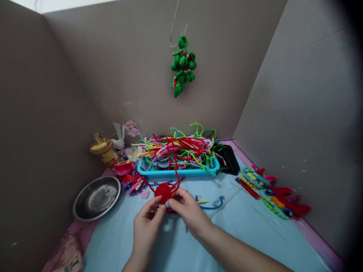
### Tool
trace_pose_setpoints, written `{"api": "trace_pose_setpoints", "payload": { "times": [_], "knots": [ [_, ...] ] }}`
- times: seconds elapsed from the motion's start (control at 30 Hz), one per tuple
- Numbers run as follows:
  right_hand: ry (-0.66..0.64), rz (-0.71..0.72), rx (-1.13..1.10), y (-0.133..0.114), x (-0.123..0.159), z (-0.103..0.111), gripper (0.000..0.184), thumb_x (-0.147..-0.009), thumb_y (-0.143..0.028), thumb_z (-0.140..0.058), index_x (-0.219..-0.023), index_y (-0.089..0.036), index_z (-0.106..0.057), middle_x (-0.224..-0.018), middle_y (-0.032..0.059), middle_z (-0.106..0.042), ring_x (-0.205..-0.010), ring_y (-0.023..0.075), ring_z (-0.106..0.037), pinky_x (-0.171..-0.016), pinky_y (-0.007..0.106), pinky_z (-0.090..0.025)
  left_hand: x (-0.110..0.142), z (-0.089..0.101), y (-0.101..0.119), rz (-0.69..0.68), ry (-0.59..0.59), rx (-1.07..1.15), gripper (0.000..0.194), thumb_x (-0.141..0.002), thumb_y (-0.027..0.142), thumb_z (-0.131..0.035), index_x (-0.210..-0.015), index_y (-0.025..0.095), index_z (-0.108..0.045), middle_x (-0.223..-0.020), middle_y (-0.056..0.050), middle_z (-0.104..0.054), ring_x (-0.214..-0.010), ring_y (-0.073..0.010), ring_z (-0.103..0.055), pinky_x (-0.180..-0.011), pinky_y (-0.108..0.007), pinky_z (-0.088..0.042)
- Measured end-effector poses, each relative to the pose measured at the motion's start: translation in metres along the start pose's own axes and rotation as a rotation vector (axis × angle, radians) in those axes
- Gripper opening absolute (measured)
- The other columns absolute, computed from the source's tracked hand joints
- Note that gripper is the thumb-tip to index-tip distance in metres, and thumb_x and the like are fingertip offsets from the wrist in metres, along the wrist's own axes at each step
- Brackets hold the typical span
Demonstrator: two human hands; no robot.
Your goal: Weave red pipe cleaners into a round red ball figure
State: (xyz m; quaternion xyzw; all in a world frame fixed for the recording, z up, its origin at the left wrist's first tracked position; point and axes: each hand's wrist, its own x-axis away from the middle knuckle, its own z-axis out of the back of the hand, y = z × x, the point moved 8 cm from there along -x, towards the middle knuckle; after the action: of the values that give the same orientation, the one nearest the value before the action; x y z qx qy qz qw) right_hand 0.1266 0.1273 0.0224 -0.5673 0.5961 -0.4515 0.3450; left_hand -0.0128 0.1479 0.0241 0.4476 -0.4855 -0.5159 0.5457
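Observation:
A round, flat red pipe-cleaner piece (162,192) is between my two hands in front of the tray, with loose red strands running up from it. My left hand (148,219) has thumb and fingertips closed on its lower left edge. On the right edge, my right hand (188,209) pinches the piece near a strand. Part of the red work is hidden behind my fingers. Right behind it stands a blue tray (181,173) heaped with multicoloured pipe cleaners (184,149). A bent blue pipe cleaner (212,207) lies to the right of my right hand.
A metal bowl (93,200) with small white bits stands left, near a brown lidded cup (103,151). Colourful fuzzy figures (272,192) and a red-handled tool (249,189) lie right. A green ornament (183,66) hangs by the back wall. Grey walls enclose three sides.

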Motion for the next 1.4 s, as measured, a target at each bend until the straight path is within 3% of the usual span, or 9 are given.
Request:
{"api": "trace_pose_setpoints", "payload": {
  "times": [0.6, 0.73, 0.9, 1.0, 1.17, 1.27, 1.4],
  "knots": [
    [0.051, 0.002, 0.058, 0.004, -0.001, 0.006, 0.019, -0.068, -0.032, -0.066, -0.077, -0.017, -0.058, -0.080, 0.0029, -0.062, -0.079, 0.0180, -0.056, -0.071, 0.030, -0.045, 0.003, 0.004, 0.010, -0.034, 0.018, -0.117, 0.040, -0.058, 0.043, -0.072, -0.087, 0.015, -0.074, -0.081, -0.008, -0.074, -0.074, -0.0236, -0.067, -0.067, -0.031, -0.053],
    [0.142, 0.085, 0.127, -0.007, -0.004, 0.019, 0.016, -0.072, -0.031, -0.063, -0.074, -0.018, -0.055, -0.072, -0.0005, -0.056, -0.070, 0.0144, -0.052, -0.064, 0.026, -0.042, 0.002, 0.011, 0.012, -0.051, 0.060, -0.136, 0.041, -0.059, 0.045, -0.072, -0.088, 0.016, -0.073, -0.082, -0.008, -0.074, -0.074, -0.0232, -0.067, -0.070, -0.032, -0.053],
    [0.258, 0.199, 0.182, -0.039, -0.014, 0.049, 0.012, -0.074, -0.029, -0.057, -0.072, -0.019, -0.051, -0.065, -0.0034, -0.048, -0.060, 0.0117, -0.044, -0.058, 0.024, -0.037, 0.004, 0.017, 0.010, -0.059, 0.106, -0.110, 0.040, -0.059, 0.045, -0.073, -0.087, 0.016, -0.073, -0.086, -0.009, -0.073, -0.077, -0.0231, -0.067, -0.073, -0.032, -0.053],
    [0.200, 0.276, 0.334, -0.059, -0.020, 0.057, 0.013, -0.075, -0.024, -0.055, -0.087, -0.019, -0.057, -0.072, -0.0013, -0.051, -0.065, 0.0131, -0.048, -0.061, 0.025, -0.040, 0.005, 0.018, 0.006, -0.073, 0.116, -0.081, 0.039, -0.059, 0.044, -0.073, -0.087, 0.017, -0.073, -0.086, -0.008, -0.073, -0.077, -0.0227, -0.067, -0.072, -0.031, -0.054],
    [0.091, 0.464, 0.778, -0.074, -0.020, 0.051, 0.045, -0.074, -0.008, -0.047, -0.113, -0.026, -0.058, -0.092, 0.0033, -0.056, -0.080, 0.0168, -0.053, -0.074, 0.031, -0.043, 0.005, 0.017, -0.004, -0.092, 0.067, -0.001, 0.034, -0.058, 0.042, -0.076, -0.082, 0.018, -0.074, -0.082, -0.008, -0.073, -0.076, -0.0223, -0.067, -0.071, -0.029, -0.054],
    [0.125, 0.550, 0.952, -0.076, -0.017, 0.050, 0.039, -0.078, -0.008, -0.044, -0.107, -0.026, -0.063, -0.094, 0.0058, -0.056, -0.088, 0.0196, -0.053, -0.080, 0.034, -0.043, 0.004, 0.019, -0.009, -0.088, 0.045, 0.025, 0.031, -0.058, 0.040, -0.076, -0.080, 0.018, -0.074, -0.083, -0.007, -0.073, -0.077, -0.0217, -0.067, -0.072, -0.028, -0.053],
    [0.135, 0.605, 1.061, -0.080, -0.015, 0.049, 0.031, -0.080, -0.011, -0.044, -0.092, -0.023, -0.070, -0.085, 0.0071, -0.056, -0.084, 0.0203, -0.054, -0.077, 0.034, -0.044, 0.001, 0.020, -0.014, -0.050, 0.037, 0.050, 0.034, -0.058, 0.039, -0.076, -0.084, 0.017, -0.074, -0.085, -0.007, -0.073, -0.079, -0.0210, -0.066, -0.072, -0.027, -0.053]
  ]
}}
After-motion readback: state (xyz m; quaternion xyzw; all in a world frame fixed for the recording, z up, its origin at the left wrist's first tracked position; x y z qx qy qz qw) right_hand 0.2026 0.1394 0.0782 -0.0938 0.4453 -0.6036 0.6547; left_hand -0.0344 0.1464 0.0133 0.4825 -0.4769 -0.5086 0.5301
